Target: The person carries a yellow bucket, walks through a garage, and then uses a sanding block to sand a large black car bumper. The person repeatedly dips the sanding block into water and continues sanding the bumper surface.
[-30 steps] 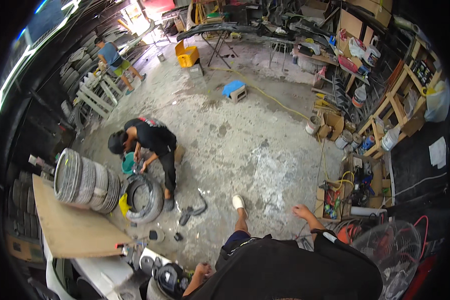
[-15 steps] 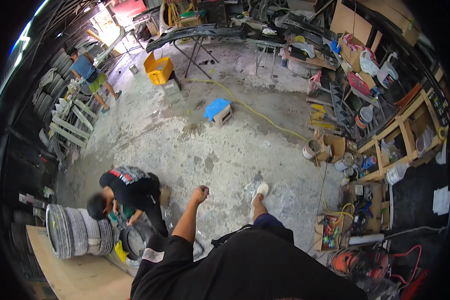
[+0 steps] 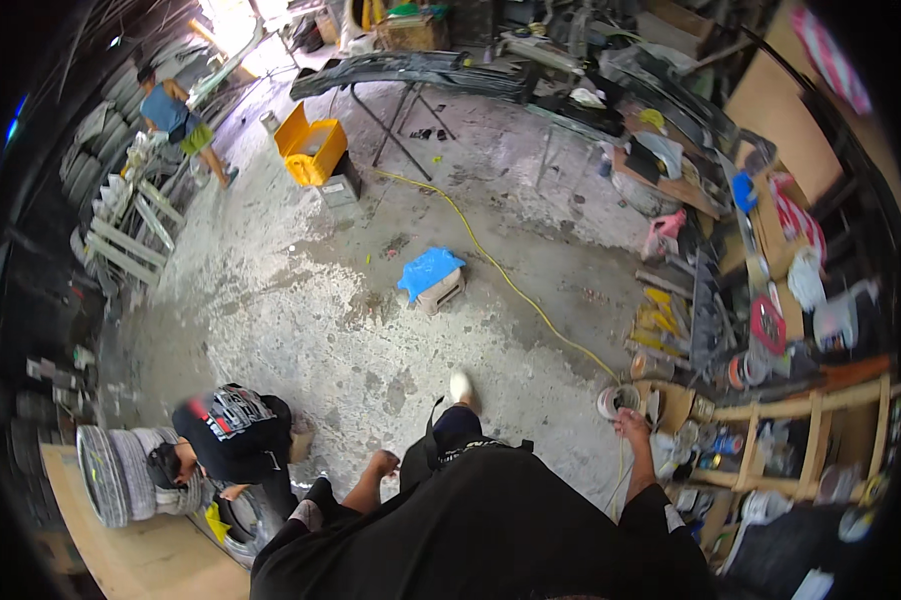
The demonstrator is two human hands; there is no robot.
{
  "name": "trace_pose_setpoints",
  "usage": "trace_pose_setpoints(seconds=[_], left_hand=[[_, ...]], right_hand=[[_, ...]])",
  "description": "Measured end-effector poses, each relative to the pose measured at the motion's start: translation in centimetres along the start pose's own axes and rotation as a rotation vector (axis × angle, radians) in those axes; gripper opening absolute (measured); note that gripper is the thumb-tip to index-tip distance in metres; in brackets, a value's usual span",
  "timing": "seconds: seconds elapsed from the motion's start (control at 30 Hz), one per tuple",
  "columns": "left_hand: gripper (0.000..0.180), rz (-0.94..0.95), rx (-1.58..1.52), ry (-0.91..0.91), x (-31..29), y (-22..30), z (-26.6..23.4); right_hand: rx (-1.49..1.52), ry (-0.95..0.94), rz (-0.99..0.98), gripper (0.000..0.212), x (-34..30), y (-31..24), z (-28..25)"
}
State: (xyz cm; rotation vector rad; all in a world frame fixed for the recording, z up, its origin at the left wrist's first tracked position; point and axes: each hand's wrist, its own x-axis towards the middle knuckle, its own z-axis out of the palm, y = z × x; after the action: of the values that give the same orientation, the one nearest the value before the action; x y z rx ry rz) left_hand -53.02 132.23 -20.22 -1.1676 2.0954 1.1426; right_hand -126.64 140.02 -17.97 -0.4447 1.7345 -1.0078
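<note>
My left hand [image 3: 382, 463] hangs low by my side, its fingers curled in; whatever they might hold is hidden. Out to the right, my right hand [image 3: 632, 426] has its fingers loosely bent and apart, with nothing visible between them. Just beyond it in the picture stands a round bucket [image 3: 608, 402] on the floor; I see no contact. My white shoe [image 3: 461, 388] is on the concrete ahead of me. Farther forward, a blue sheet [image 3: 430, 270] lies over a small beige stool [image 3: 444, 292].
A yellow cable [image 3: 490, 258] crosses the floor. At left, a person [image 3: 232, 435] bends beside stacked tires [image 3: 135, 475]; another person [image 3: 175, 115] stands farther back. Ahead is an open yellow case [image 3: 315, 150]. A wooden shelf frame [image 3: 815, 445] lines the right.
My view has moved forward and turned, bringing the stool and right-hand shelving nearer. My right hand has come into view, and my left hand sits lower in the picture.
</note>
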Motion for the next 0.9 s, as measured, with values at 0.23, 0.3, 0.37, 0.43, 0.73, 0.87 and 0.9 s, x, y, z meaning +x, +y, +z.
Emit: trace_pose_setpoints(seconds=[0.23,0.3,0.37,0.43,0.73,0.87,0.9], left_hand=[[0.024,-0.591,-0.766,0.058,14.1,-2.8,-14.3],[0.025,-0.447,-0.615,0.146,19.7,-5.3,-21.6],[0.027,-0.323,-0.504,0.29,26.3,-7.3,-28.3],[0.029,-0.243,-0.433,0.554,31.3,-9.8,-38.4],[0.026,-0.28,-0.974,1.093,43.3,-9.2,-73.5],[0.038,-0.714,-1.014,1.052,41.9,-9.0,-64.9],[0.042,-0.726,-1.05,1.03,43.7,-7.6,-62.8]], right_hand=[[-0.262,-0.136,0.143,0.023,17.1,-15.5,4.0],[-0.367,-0.251,0.287,0.02,20.2,-18.2,7.4],[-0.463,-0.322,0.336,0.018,23.0,-23.0,10.2],[-0.477,-0.395,0.347,0.016,26.3,-25.9,13.0],[-0.743,-0.61,0.302,0.014,52.5,-43.6,18.2],[-0.699,-1.177,-0.568,0.016,69.5,-58.8,25.7],[-0.901,-0.971,-0.178,0.026,76.2,-63.2,26.1]])
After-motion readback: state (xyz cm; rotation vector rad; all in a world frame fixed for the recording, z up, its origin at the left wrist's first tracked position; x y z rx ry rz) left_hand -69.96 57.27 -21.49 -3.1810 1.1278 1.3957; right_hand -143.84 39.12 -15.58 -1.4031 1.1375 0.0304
